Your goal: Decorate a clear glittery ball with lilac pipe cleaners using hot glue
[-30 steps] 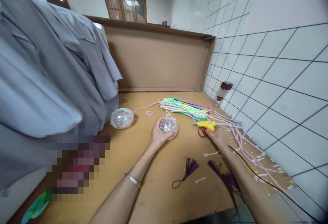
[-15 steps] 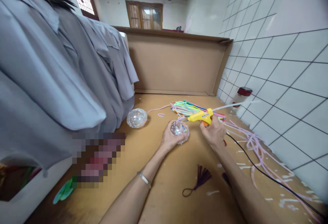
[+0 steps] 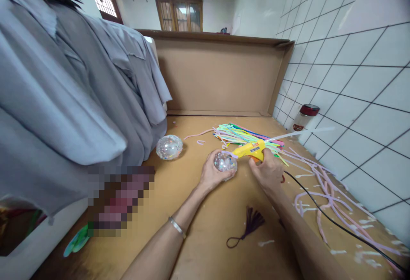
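Observation:
My left hand (image 3: 212, 172) is closed around a clear ball (image 3: 226, 165) with coloured specks, near the middle of the table. A short lilac fuzzy strip (image 3: 229, 154) lies at the ball's top. In my right hand (image 3: 267, 171) is a yellow glue gun (image 3: 250, 151), its nozzle end pointing left at the strip and hiding the exact contact. A long translucent glue stick (image 3: 288, 135) sticks out of its back. Behind the gun lies a bundle of multicoloured pipe cleaners (image 3: 233, 134). A second clear ball (image 3: 169, 147) rests to the left.
A dark tassel (image 3: 253, 222) lies near me. Loose lilac strips (image 3: 326, 186) and the black cord (image 3: 314, 201) run along the right side. A red-lidded jar (image 3: 304, 118) stands by the tiled wall. Grey cloth (image 3: 96, 87) hangs at left; a cardboard panel (image 3: 218, 77) closes the back.
The lilac strip at the ball now stretches right, in front of the glue gun's nozzle. The gun has shifted slightly down. My left hand keeps its hold, and the view has moved a little.

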Motion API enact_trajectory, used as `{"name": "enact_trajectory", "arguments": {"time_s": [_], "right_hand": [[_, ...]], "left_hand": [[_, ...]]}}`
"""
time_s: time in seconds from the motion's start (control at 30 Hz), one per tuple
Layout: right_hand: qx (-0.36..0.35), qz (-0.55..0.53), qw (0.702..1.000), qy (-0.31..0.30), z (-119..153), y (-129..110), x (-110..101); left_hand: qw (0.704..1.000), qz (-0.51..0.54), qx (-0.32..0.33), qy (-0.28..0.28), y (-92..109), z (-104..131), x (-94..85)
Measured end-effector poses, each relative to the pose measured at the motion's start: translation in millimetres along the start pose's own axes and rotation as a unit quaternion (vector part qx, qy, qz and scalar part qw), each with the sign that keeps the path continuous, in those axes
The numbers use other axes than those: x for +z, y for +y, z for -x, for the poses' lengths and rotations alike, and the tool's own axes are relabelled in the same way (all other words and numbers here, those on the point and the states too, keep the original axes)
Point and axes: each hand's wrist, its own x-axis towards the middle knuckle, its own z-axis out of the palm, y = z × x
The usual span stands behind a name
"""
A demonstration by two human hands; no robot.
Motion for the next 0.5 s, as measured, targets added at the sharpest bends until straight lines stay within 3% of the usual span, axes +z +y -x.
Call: {"name": "enact_trajectory", "arguments": {"time_s": [0.5], "right_hand": [[-0.034, -0.022, 0.999, -0.008, 0.2, 0.4, -3.4]], "left_hand": [[1.0, -0.008, -0.008, 0.003, 0.5, 0.3, -0.1]]}}
